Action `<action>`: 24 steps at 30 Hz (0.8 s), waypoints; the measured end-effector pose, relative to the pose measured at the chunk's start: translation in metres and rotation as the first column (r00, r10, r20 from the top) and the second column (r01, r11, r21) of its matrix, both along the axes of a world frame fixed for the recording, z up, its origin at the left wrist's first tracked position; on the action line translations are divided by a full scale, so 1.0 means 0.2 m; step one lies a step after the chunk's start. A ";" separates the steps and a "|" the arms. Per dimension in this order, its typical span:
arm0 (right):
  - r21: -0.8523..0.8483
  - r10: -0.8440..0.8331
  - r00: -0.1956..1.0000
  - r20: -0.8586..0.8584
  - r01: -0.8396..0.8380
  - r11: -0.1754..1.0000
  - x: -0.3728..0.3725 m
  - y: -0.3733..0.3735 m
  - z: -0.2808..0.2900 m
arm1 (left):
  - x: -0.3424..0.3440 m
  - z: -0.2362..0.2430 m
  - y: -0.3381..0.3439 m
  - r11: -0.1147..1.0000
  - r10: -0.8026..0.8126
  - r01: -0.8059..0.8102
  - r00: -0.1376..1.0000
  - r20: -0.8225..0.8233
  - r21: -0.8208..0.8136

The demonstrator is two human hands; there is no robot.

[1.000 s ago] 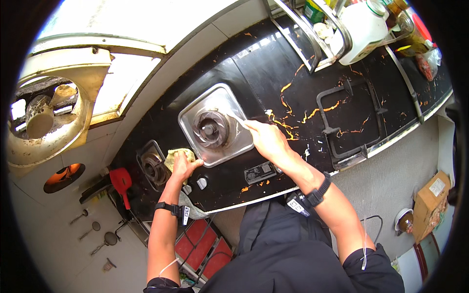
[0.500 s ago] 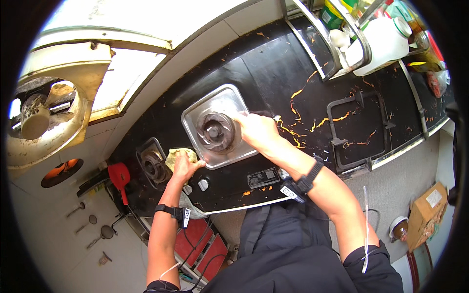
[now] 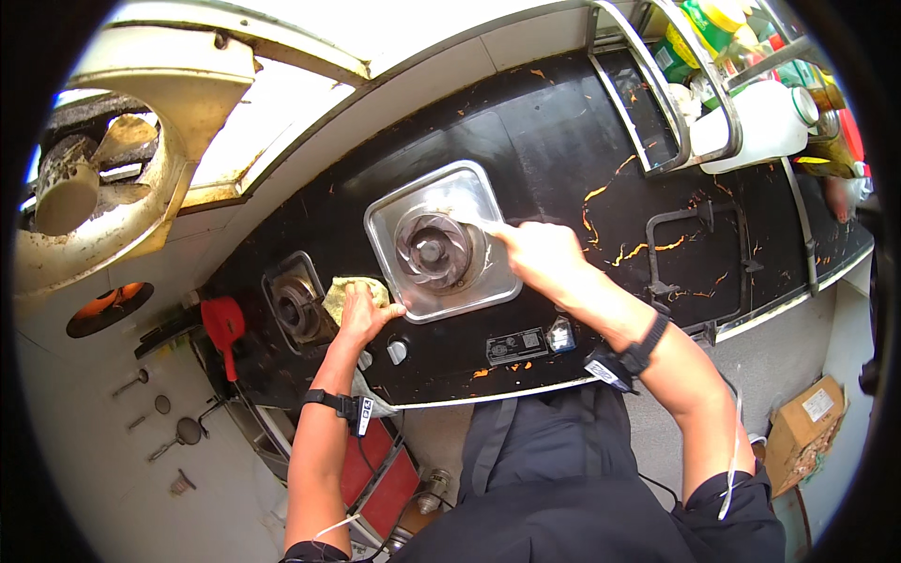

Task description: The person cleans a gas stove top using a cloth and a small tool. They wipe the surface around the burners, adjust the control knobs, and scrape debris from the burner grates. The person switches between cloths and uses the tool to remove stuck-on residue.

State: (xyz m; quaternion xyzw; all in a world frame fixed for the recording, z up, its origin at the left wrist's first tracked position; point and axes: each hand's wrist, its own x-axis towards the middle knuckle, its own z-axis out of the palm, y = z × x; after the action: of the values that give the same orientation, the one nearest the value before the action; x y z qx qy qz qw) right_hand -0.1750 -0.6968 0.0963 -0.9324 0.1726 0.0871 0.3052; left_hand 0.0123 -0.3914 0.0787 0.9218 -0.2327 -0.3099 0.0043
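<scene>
The right hand pinches the steel burner tray at its three o'clock edge; the left hand, at seven o'clock, presses a yellowish cloth flat on the black worktop.

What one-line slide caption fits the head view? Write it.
Right hand wipes the steel burner plate of a black stove while the left hand presses a yellow cloth.
</scene>
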 end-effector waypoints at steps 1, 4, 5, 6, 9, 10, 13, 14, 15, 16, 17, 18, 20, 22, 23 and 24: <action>0.051 -0.019 1.000 -0.025 0.020 0.998 -0.06 -0.02 -0.01 | 0.00 0.00 0.00 1.000 -0.005 0.005 1.000 0.008 -0.015; 0.117 -0.097 0.994 0.057 0.090 0.989 -0.13 0.00 -0.08 | 0.01 -0.01 0.01 1.000 -0.003 0.003 1.000 0.000 -0.018; 0.108 -0.117 0.989 0.094 0.107 0.988 -0.10 0.02 -0.11 | 0.01 0.00 0.00 1.000 0.004 -0.004 1.000 -0.008 -0.018; 0.086 -0.143 0.965 0.220 0.127 0.988 -0.06 0.03 -0.14 | 0.01 0.00 0.00 1.000 0.003 -0.003 1.000 -0.004 -0.008; 0.100 -0.092 0.969 0.229 0.071 0.992 0.15 0.05 -0.18 | 0.00 0.01 -0.01 1.000 0.008 -0.008 1.000 -0.002 -0.001; 0.113 -0.054 0.971 0.232 0.029 0.993 0.21 0.04 -0.17 | 0.00 0.01 -0.01 1.000 0.003 -0.003 1.000 0.002 -0.003; 0.119 0.061 0.995 0.083 -0.071 0.990 0.23 -0.08 -0.08 | 0.01 0.00 -0.01 0.999 -0.034 0.034 0.999 0.012 0.006; 0.089 0.086 0.986 0.144 -0.100 0.991 0.16 -0.14 -0.05 | 0.00 0.00 0.00 0.999 -0.035 0.035 0.999 0.015 0.001; 0.096 0.053 0.997 0.052 -0.058 0.994 0.13 -0.18 -0.02 | 0.00 0.00 0.00 0.999 -0.033 0.033 0.999 0.022 -0.010; 0.099 0.050 0.998 0.026 -0.052 0.994 0.10 -0.18 0.00 | 0.01 -0.01 0.00 1.000 -0.007 0.008 1.000 0.014 -0.023; 0.088 0.003 1.000 -0.005 -0.002 0.996 0.08 -0.17 0.00 | 0.01 -0.01 0.00 0.999 0.012 -0.012 1.000 -0.002 -0.033; 0.112 0.013 0.999 0.033 -0.017 0.994 0.08 -0.15 0.00 | 0.01 -0.01 0.00 0.998 0.032 -0.033 0.999 -0.014 -0.048; 0.132 -0.010 0.995 0.096 -0.003 0.991 0.13 -0.08 -0.02 | 0.01 0.00 0.00 1.000 0.006 -0.006 1.000 0.002 -0.013; 0.116 -0.032 0.979 0.201 0.008 0.993 0.18 -0.01 -0.06 | 0.01 0.01 -0.01 1.000 -0.007 0.007 1.000 0.018 -0.008; 0.157 -0.041 0.971 0.234 0.004 0.988 0.18 0.02 -0.07 | 0.01 0.01 -0.01 1.000 -0.009 0.009 1.000 0.017 -0.017; 0.132 -0.049 0.973 0.224 0.020 0.991 0.14 0.01 -0.08 | 0.01 0.01 -0.02 1.000 -0.010 0.010 1.000 0.011 -0.024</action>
State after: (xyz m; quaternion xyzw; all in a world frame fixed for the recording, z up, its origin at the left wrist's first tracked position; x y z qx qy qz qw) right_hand -0.1470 -0.6942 0.0807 -0.9114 0.1468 -0.0144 0.3842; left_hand 0.0153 -0.3948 0.0808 0.9222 -0.2410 -0.3022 0.0125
